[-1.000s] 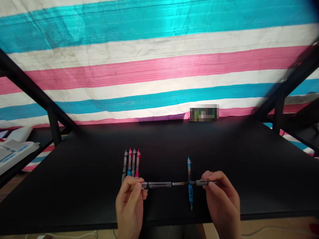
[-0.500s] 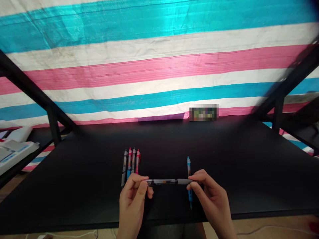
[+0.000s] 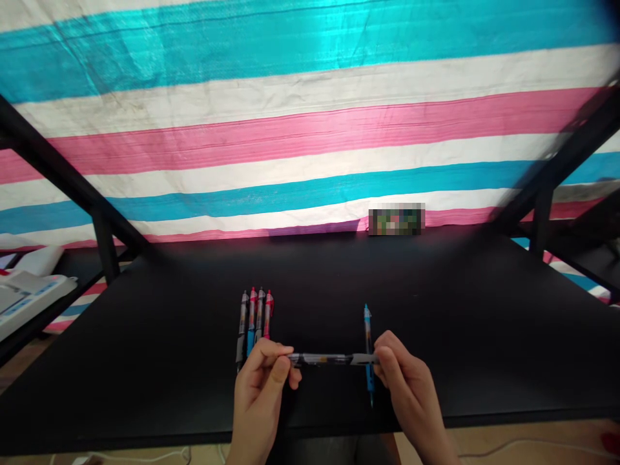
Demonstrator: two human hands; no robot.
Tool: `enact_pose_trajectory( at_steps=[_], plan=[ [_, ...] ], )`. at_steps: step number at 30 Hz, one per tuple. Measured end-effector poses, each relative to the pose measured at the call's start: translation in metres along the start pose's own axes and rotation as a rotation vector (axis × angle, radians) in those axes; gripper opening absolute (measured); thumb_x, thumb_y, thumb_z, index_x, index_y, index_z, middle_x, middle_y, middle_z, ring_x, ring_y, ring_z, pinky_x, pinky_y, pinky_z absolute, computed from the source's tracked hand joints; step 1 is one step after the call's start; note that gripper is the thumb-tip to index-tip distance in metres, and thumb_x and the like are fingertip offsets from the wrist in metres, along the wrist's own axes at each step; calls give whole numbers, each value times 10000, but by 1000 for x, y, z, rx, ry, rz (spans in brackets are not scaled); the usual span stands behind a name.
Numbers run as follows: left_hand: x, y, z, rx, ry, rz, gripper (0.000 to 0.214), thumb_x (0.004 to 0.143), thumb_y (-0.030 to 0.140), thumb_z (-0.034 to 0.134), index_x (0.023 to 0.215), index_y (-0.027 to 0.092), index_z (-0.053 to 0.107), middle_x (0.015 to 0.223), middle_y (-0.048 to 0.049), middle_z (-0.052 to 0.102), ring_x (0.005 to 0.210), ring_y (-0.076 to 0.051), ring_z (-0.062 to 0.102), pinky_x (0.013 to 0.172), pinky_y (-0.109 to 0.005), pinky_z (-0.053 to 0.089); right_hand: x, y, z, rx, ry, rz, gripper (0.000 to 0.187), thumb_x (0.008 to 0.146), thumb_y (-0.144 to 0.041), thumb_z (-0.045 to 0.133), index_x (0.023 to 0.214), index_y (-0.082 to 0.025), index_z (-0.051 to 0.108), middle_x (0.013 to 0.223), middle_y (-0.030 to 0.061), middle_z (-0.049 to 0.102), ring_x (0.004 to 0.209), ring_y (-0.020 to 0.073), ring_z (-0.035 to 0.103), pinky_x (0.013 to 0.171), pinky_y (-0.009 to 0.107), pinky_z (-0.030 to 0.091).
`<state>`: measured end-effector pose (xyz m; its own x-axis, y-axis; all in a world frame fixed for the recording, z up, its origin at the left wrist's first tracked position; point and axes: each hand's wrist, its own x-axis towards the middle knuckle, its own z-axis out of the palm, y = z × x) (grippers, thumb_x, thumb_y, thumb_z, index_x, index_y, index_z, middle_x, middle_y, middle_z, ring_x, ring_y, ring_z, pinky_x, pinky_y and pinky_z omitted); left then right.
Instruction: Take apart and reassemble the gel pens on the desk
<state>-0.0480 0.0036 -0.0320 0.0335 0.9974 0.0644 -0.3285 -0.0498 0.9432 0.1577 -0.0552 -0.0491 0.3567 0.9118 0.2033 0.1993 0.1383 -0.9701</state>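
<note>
Level above the black table, a clear-barrelled pen [image 3: 324, 360] with a grey grip stretches between my hands. My left hand [image 3: 264, 381] pinches its left end between thumb and fingers. Its grey-grip end is in the closed fingers of my right hand [image 3: 404, 378], which hide the tip. Behind the held pen, a blue pen [image 3: 367, 323] lies on the table, pointing toward me. Several pens [image 3: 255, 316] with black, red, blue and grey parts lie side by side beyond my left hand, which covers some of their lower ends.
The black table [image 3: 145, 361] has dark frame bars [image 3: 104, 239] rising at both sides. A striped sheet [image 3: 290, 142] hangs behind it. A small blurred-out object [image 3: 396, 219] stands at the back edge. At far left sits a white device [image 3: 33, 294].
The held pen has shifted slightly right and down and looks turned about its length. My right fingers have closed further around its grip end. The pens on the table have not moved.
</note>
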Motion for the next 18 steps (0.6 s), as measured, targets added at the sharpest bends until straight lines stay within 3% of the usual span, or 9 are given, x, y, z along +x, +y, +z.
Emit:
enact_pose_trajectory(
  at_steps=[3,6,8,9,10,13,18],
  plan=[
    [-1,1,-1,9,-28,-7,244,845,440,878,848,205,812,622,10,605,535,-94,590,563,-185,498,1,0,-1,15,2,-39,519,1112,-430,466,641,-213,438,675,-14,456,617,138,446,543,261,343],
    [-1,4,1,-21,3,-13,266,830,469,883,832,213,812,607,17,585,530,-86,578,561,-176,498,2,-1,-3,50,-34,-146,513,1117,-457,451,678,-220,572,685,-1,533,666,156,529,611,264,422],
    [0,6,3,-35,38,-14,283,819,487,887,826,214,811,612,16,581,535,-87,571,559,-179,503,2,-1,-4,55,-35,-175,280,1090,-434,534,973,-265,725,787,0,642,750,166,626,701,260,496],
    [1,6,3,-36,54,-14,288,813,491,890,825,214,811,619,15,582,540,-89,570,561,-182,507,2,-1,-4,47,-21,-176,173,1065,-394,596,1134,-294,720,864,0,685,804,167,667,749,256,522],
    [1,6,4,-35,67,-14,292,807,493,894,821,214,811,626,14,583,545,-90,569,561,-183,509,2,0,-3,39,-5,-174,186,1041,-339,644,1220,-318,693,924,-4,706,848,163,695,784,247,536],
    [2,6,5,-30,80,-10,291,793,484,906,811,210,810,640,12,581,554,-91,571,560,-183,511,1,3,-1,47,8,-160,136,1019,-217,660,1107,-317,686,915,-22,702,820,138,715,750,212,542],
    [0,5,4,-24,71,-2,287,794,479,908,811,208,814,668,11,588,549,-79,574,560,-175,511,2,0,1,22,11,-142,103,1010,-228,653,915,-258,677,779,-21,632,698,143,628,647,232,492]
  ],
)
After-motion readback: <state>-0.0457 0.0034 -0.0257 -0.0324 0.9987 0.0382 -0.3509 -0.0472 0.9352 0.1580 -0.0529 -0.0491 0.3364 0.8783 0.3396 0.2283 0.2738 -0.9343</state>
